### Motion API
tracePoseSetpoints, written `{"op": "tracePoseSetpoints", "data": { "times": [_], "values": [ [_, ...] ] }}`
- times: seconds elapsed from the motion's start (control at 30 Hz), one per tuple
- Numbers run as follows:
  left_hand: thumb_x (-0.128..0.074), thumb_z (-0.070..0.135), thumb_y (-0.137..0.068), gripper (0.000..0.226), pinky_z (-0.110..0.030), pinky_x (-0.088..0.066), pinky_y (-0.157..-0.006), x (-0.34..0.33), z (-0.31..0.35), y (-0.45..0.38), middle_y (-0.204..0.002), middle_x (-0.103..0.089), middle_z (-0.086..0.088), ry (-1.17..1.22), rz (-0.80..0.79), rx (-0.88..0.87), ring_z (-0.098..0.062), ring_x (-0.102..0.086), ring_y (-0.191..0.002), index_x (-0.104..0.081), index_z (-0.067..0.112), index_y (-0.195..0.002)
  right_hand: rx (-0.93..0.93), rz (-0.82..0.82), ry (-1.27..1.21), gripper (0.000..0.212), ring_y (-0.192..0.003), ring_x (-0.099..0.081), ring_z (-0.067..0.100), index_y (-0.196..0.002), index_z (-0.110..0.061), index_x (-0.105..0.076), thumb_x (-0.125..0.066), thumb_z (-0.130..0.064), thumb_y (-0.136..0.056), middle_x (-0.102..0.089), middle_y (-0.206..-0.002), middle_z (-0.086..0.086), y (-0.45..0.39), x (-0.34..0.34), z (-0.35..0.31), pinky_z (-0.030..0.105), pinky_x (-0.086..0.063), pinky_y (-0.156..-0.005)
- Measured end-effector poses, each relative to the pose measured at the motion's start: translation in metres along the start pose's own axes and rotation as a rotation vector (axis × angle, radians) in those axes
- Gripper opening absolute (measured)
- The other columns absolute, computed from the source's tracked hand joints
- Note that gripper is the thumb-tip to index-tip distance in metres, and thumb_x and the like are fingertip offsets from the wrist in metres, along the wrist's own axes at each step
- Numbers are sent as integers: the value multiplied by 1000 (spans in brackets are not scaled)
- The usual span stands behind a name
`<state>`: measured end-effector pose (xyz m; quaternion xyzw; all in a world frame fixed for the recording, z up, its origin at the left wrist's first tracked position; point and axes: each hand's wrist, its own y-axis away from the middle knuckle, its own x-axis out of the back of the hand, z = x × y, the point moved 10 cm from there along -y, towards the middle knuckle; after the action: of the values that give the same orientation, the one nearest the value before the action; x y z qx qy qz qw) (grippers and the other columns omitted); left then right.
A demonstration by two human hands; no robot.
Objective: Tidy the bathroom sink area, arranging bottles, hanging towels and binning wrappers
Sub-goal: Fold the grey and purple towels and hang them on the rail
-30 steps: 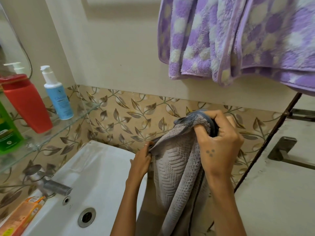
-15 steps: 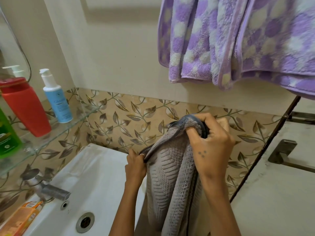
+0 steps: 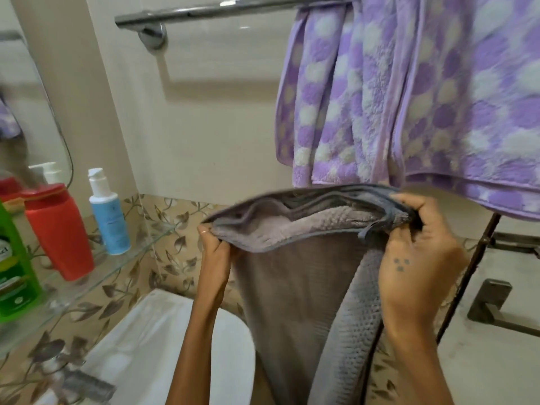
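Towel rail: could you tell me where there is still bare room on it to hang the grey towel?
The towel rail is bare from its wall bracket to the purple towel, which crowds the rest. Both the left hand and right hand hold the grey towel below that gap.

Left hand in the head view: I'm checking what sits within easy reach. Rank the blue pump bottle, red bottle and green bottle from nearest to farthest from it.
From the left hand:
1. Blue pump bottle, on the glass shelf's right end.
2. Red bottle, mid-shelf.
3. Green bottle, at the frame's left edge.
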<state>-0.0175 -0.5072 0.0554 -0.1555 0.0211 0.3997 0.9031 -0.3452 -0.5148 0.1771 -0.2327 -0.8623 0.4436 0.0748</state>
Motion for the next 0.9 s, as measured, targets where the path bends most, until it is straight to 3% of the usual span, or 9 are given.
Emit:
{"op": "tracePoseSetpoints", "data": {
  "times": [0.1,0.17,0.23,0.37,0.43,0.47,0.57,0.73,0.9],
  "values": [
    [-60,9,-84,76,-14,-35,-97,-18,67,-7,-126,-38,21,-250,-118,-329,-3,-42,-116,-8,37,-131,237,55,5,34,-84,-57,14,-94,0,-67,-44,13,-74,-68,-88,11,-8,-3,-43,11,-39,-77],
    [-56,-5,-85,93,-2,-23,-95,-22,101,-17,-143,-21,12,-449,-104,-469,-2,-25,-124,13,22,-141,407,9,6,38,-101,-56,14,-99,2,-66,-42,18,-74,-66,-102,10,-9,-16,-70,12,-38,-92],
    [-49,-13,-84,92,-6,-20,-96,-19,137,-24,-151,-10,-9,-583,-61,-576,-16,-21,-130,25,-2,-137,546,-70,51,49,-114,-52,18,-110,1,-63,-42,23,-72,-61,-121,12,-10,-31,-93,18,-37,-101],
    [-46,-23,-72,91,-39,-25,-111,-5,212,-24,-142,-25,-15,-628,-2,-839,-34,-30,-130,10,1,-139,749,-236,247,74,-123,-49,34,-135,-2,-33,-32,13,-63,-29,-148,13,-16,-68,-137,34,-52,-89],
    [-54,-21,-64,77,-58,-37,-96,2,243,-30,-118,-46,-38,-780,110,-897,-52,-43,-112,-23,-17,-135,801,-260,308,76,-111,-57,38,-138,-1,-28,-38,10,-64,-19,-149,18,-27,-82,-159,36,-56,-75],
    [-56,-19,-62,79,-58,-41,-87,9,258,-37,-111,-47,-42,-843,184,-894,-56,-44,-103,-25,-16,-134,827,-244,331,78,-101,-61,38,-139,0,-32,-44,10,-62,-22,-149,22,-34,-86,-169,36,-56,-70],
    [-54,-13,-68,95,-51,-44,-81,21,301,-51,-128,-40,-38,-816,258,-940,-52,-48,-105,-7,10,-147,941,-133,415,77,-73,-63,31,-137,0,-40,-48,14,-62,-37,-145,23,-55,-101,-201,33,-52,-63],
    [-52,-13,-70,108,-50,-48,-86,23,340,-100,-153,-22,-19,-843,172,-947,-47,-53,-109,13,33,-143,1081,25,536,63,-62,-61,20,-137,-11,-44,-37,10,-77,-46,-142,11,-105,-149,-240,31,-52,-62],
    [-56,-12,-68,110,-31,-20,-112,9,375,-167,-157,7,-14,-863,21,-877,-31,-11,-143,16,19,-145,1119,83,771,62,-56,-59,6,-132,-23,-52,-52,3,-76,-54,-136,-5,-173,-198,-255,20,-51,-59]
  ]
}}
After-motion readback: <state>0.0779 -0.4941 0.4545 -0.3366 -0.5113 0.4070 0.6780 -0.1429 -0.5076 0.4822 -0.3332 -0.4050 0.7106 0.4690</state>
